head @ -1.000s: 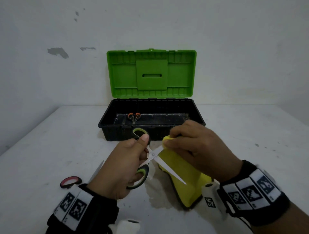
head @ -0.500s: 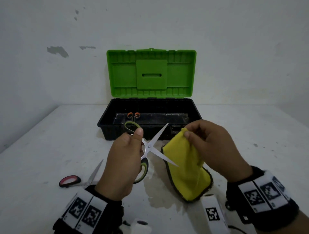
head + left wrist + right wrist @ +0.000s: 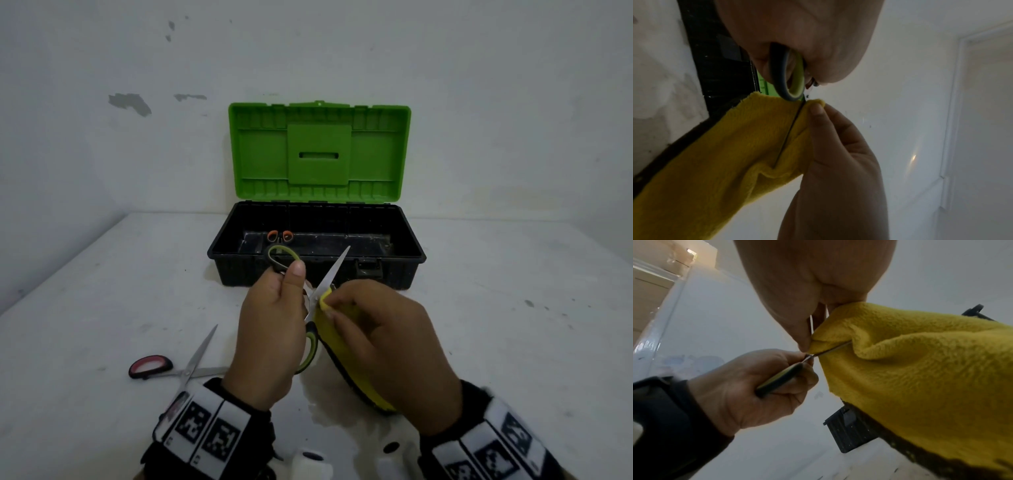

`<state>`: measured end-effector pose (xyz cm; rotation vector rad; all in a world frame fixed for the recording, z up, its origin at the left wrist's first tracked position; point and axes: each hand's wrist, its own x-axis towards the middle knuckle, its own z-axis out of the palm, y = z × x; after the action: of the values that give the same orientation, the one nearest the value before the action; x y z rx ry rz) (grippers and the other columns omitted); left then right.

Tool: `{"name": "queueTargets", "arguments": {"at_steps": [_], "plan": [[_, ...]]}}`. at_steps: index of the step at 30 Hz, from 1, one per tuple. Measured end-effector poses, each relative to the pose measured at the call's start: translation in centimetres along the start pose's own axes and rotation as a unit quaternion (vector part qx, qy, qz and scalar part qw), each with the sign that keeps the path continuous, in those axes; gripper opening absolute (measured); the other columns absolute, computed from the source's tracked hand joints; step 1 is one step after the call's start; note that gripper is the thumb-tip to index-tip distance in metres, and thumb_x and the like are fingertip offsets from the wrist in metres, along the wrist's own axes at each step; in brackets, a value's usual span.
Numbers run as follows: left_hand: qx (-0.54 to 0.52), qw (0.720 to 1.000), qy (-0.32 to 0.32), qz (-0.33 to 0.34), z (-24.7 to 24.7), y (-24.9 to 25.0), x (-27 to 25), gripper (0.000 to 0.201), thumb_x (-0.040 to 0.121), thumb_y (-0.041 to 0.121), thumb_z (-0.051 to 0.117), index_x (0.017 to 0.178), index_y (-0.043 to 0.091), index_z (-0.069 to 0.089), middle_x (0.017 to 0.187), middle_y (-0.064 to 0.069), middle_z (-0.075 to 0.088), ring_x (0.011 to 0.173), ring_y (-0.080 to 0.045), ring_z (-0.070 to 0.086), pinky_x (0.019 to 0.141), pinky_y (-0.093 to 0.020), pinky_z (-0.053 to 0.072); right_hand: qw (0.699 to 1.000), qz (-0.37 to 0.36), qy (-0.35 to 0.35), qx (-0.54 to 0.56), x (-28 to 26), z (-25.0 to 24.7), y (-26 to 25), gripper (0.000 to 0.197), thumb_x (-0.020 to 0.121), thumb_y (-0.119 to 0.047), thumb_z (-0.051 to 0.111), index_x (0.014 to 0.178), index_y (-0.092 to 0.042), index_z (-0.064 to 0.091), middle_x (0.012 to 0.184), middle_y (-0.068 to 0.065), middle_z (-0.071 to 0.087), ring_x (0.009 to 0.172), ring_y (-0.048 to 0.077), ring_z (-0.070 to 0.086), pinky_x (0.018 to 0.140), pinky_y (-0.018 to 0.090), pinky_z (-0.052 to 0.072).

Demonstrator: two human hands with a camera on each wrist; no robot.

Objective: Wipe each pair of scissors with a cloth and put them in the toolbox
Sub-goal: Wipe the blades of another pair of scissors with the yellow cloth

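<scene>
My left hand [image 3: 270, 329] grips the green-and-black handles of an opened pair of scissors [image 3: 329, 274], held up in front of the toolbox. One blade points up and right; the other blade is wrapped in the yellow cloth [image 3: 346, 349]. My right hand [image 3: 380, 346] pinches that cloth around the blade near the pivot, as the left wrist view shows with the cloth [image 3: 748, 138] folded over the blade edge. The black toolbox [image 3: 404, 253] stands open with its green lid [image 3: 318, 150] upright. Orange-handled scissors [image 3: 280, 235] lie inside it.
A red-handled pair of scissors [image 3: 161, 366] lies open on the white table [image 3: 102, 291] left of my left wrist. The toolbox stands against the back wall. A wet-looking stain marks the table under my hands.
My right hand lifted the cloth off the table, brought it back to the scissors and pinched it around the lower blade near the pivot. The scissors stayed raised and open.
</scene>
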<state>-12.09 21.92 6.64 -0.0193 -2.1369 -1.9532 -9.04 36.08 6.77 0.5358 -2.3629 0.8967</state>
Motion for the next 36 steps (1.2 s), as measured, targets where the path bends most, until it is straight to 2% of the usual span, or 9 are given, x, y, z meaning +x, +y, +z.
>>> {"name": "queueTargets", "arguments": {"at_steps": [5,7,10,14,18,22,26,31,36], "plan": [[-0.031,0.999,-0.006,0.001,-0.5,-0.1,0.1,0.041,0.099,0.044,0.046,0.072,0.013,0.045,0.051,0.008,0.031,0.045,-0.009,0.027,0.047,-0.029,0.025,0.999,-0.015,-0.011,0.046,0.0,-0.2,-0.1,0.017,0.092,-0.03,0.062,0.099,-0.023,0.077,0.098,-0.014,0.072,0.094,-0.003,0.063,0.084,0.01,0.048],[-0.039,0.999,-0.014,0.006,-0.7,0.0,-0.1,0.041,0.099,0.044,0.046,0.07,0.015,0.043,0.051,0.009,0.031,0.045,-0.009,0.027,0.046,-0.028,0.025,0.996,0.032,0.005,0.083,0.1,-0.6,0.0,0.013,0.089,-0.024,0.07,0.1,-0.024,0.075,0.093,-0.016,0.073,0.09,-0.002,0.065,0.079,0.009,0.05],[-0.061,0.998,-0.013,0.01,-0.6,0.3,-0.2,0.042,0.099,0.044,0.048,0.069,0.015,0.042,0.05,0.009,0.031,0.046,-0.01,0.027,0.045,-0.027,0.025,0.982,0.109,0.0,0.156,0.6,-1.0,0.0,0.027,0.082,-0.015,0.077,0.104,-0.027,0.067,0.085,-0.013,0.071,0.085,0.003,0.068,0.076,0.012,0.052],[-0.091,0.995,-0.016,0.025,-0.5,1.2,-0.1,0.042,0.099,0.04,0.048,0.064,0.019,0.041,0.049,0.009,0.029,0.044,-0.009,0.025,0.042,-0.024,0.024,0.975,0.165,-0.012,0.149,1.7,-1.8,-0.2,0.034,0.076,-0.024,0.083,0.107,-0.03,0.069,0.09,-0.014,0.069,0.086,0.002,0.066,0.077,0.013,0.053],[-0.072,0.996,-0.032,0.052,-0.6,2.1,0.2,0.048,0.098,0.043,0.046,0.052,0.031,0.046,0.046,0.008,0.031,0.041,-0.006,0.025,0.041,-0.02,0.024,0.961,0.172,-0.111,0.188,2.9,-2.7,-0.8,0.011,0.087,-0.029,0.071,0.093,-0.023,0.078,0.084,-0.011,0.075,0.078,0.0,0.068,0.068,0.017,0.054],[-0.048,0.995,-0.04,0.077,-0.6,2.6,0.6,0.048,0.1,0.04,0.047,0.055,0.027,0.037,0.046,0.008,0.03,0.04,-0.007,0.024,0.04,-0.019,0.024,0.947,0.175,-0.15,0.225,3.4,-2.7,-1.0,0.021,0.095,-0.028,0.061,0.086,-0.014,0.074,0.073,-0.004,0.07,0.065,0.004,0.061,0.06,0.018,0.045],[-0.04,0.995,-0.05,0.076,-0.9,2.9,0.6,0.046,0.1,0.036,0.047,0.06,0.018,0.034,0.046,0.007,0.028,0.039,-0.006,0.022,0.04,-0.018,0.024,0.945,0.164,-0.174,0.222,3.4,-2.9,-0.8,0.025,0.099,-0.028,0.056,0.087,-0.009,0.069,0.082,0.012,0.067,0.071,0.026,0.058,0.07,0.039,0.049],[-0.073,0.996,-0.052,0.027,-0.9,3.2,0.1,0.048,0.1,0.036,0.049,0.06,0.016,0.032,0.046,0.006,0.025,0.04,-0.009,0.019,0.036,-0.02,0.022,0.957,0.153,-0.181,0.17,3.0,-3.5,-0.9,0.035,0.099,-0.033,0.053,0.087,-0.003,0.066,0.083,0.021,0.063,0.073,0.036,0.057,0.067,0.044,0.049],[-0.112,0.991,-0.076,-0.015,-1.2,3.3,0.1,0.043,0.099,0.038,0.05,0.065,0.016,0.037,0.051,0.003,0.024,0.042,-0.011,0.017,0.038,-0.021,0.018,0.964,0.153,-0.178,0.121,1.9,-4.1,-0.8,0.038,0.099,-0.036,0.051,0.084,-0.004,0.064,0.079,0.019,0.061,0.072,0.032,0.057,0.064,0.043,0.048]]}}
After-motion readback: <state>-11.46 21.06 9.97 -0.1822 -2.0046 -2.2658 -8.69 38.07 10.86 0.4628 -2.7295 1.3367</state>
